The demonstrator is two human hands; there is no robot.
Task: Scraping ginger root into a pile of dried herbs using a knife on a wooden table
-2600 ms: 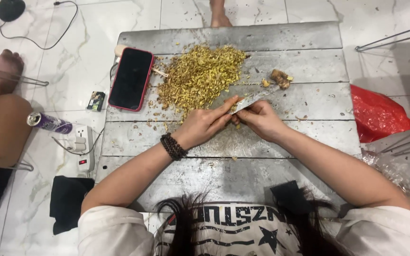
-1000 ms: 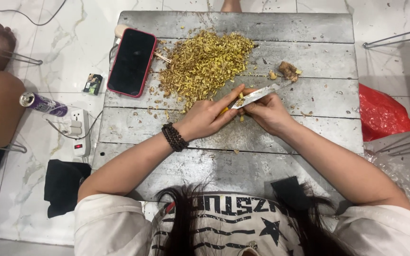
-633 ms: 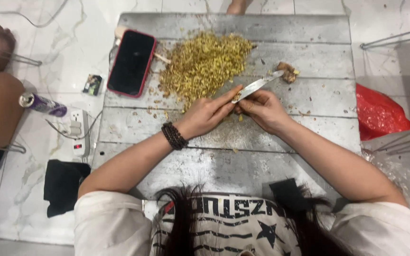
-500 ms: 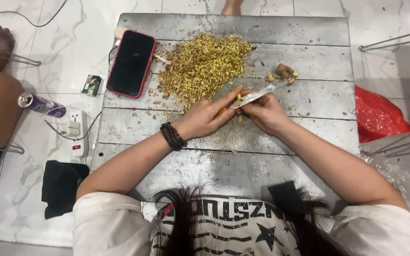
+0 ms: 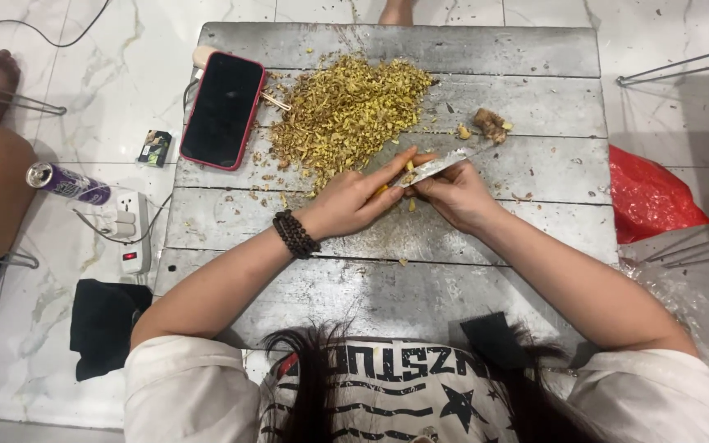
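The right hand (image 5: 453,195) is gripping a knife (image 5: 445,164), fingers wrapped shut around the handle, which is hidden inside the fist. The blade is sticking out toward the upper right, thin and silvery, lying nearly flat over the table (image 5: 535,49). The left hand (image 5: 354,201) is pinching a small yellow piece (image 5: 409,166) between thumb and fingertips, right against the blade near its base; the fingers are closing on it, stretched out long rather than curled. The piece is pale yellow and tiny, mostly hidden by the fingers, so its shape is hard to tell. It is sitting over the middle of the table, just below the pile (image 5: 346,111).

The pile is lying on the upper middle of the table, a loose heap of chopped yellow-green bits, with crumbs scattering around its lower edge. A knobbly brown root (image 5: 490,125) is resting just beyond the blade tip, with a small yellow chunk beside it. A bead bracelet (image 5: 295,235) is circling the left wrist. A phone (image 5: 223,109) in a red case is lying face up left of the pile. A red bag (image 5: 646,197) is lying on the floor to the right, a can (image 5: 67,182) and a power strip (image 5: 131,230) to the left.
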